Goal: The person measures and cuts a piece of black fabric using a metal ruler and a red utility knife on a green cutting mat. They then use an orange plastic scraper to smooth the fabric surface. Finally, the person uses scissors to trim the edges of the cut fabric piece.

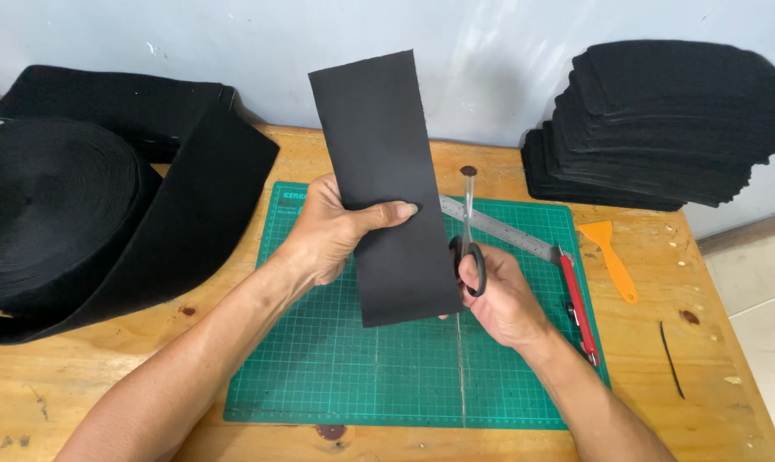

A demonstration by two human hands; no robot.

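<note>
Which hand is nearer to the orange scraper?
Right. The right hand, holding scissors, is just left of the orange scraper; the left hand is farther left, gripping the black strip.

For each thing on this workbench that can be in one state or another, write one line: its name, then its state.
black strip: held upright above the mat, pinched in the left hand
scissors: gripped in the right hand, blades up beside the strip's edge
fabric roll: partly unwound, loose end trailing
cut pieces: stacked against the wall
steel ruler: flat on the cutting mat
red knife: lying on the mat, blade state unclear
orange scraper: lying unused
</note>
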